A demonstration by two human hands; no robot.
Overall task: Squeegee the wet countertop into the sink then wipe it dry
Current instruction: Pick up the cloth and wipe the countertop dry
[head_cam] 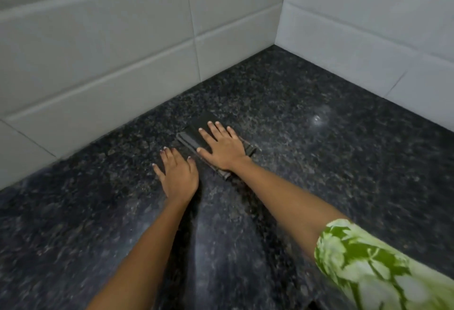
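Black speckled granite is making up the desk, and it is running back into a corner where two walls of pale grey tile are meeting. A dark folded cloth is lying flat on the desk near the left wall, a little out from the corner. The right hand is pressing down on this cloth with its palm, fingers spread apart and stretched flat, not curled round anything; the cloth's edges are showing beyond the fingertips and beside the wrist. The left hand is resting palm-down on the bare stone just beside the cloth, on its near left side, fingers likewise apart and holding nothing. Both forearms are reaching forward from the bottom of the view, and a green and white patterned sleeve is covering the right upper arm. A faint pale sheen is glinting on the stone to the right of the hands.
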